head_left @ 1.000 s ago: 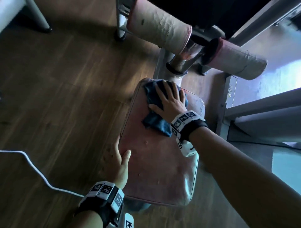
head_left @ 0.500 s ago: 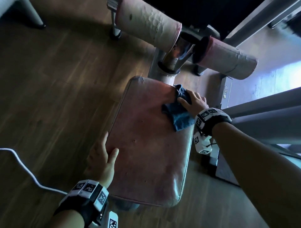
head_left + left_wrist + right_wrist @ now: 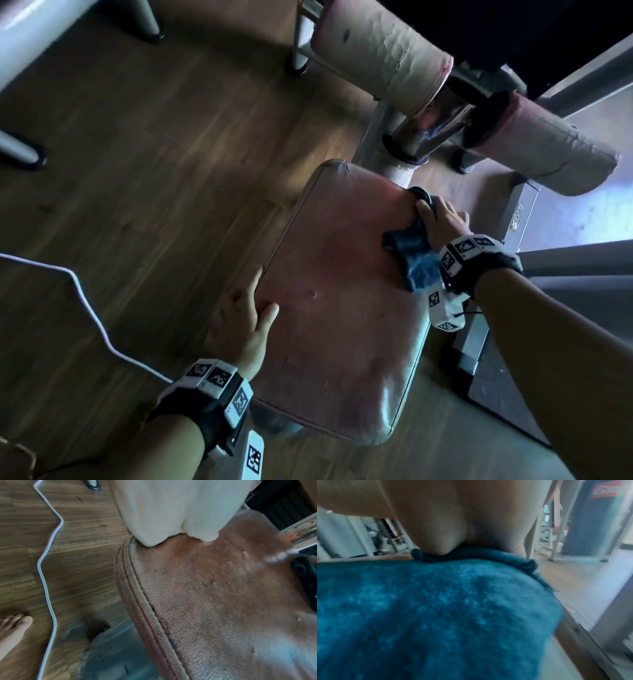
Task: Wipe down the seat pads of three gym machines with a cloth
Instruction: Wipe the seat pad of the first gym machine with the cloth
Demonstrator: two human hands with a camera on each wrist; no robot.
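Observation:
A worn reddish-brown seat pad (image 3: 342, 325) fills the middle of the head view and shows close up in the left wrist view (image 3: 214, 601). My right hand (image 3: 442, 222) presses a blue cloth (image 3: 416, 260) onto the pad's far right corner, fingers reaching past the edge. The cloth (image 3: 428, 608) fills the right wrist view under my palm. My left hand (image 3: 243, 318) holds the pad's left edge, thumb on top and fingers down the side; its palm (image 3: 171, 513) rests on the seam.
Two cracked pink roller pads (image 3: 380, 51) (image 3: 548, 150) hang just beyond the seat on a chrome post (image 3: 411, 137). A white cable (image 3: 89, 301) runs across the wood floor at left, near a bare foot (image 3: 12, 628). Grey machine frame (image 3: 472, 346) stands to the right.
My right hand slid the cloth from the pad's far left corner across to its far right edge. The left hand kept its hold on the left edge.

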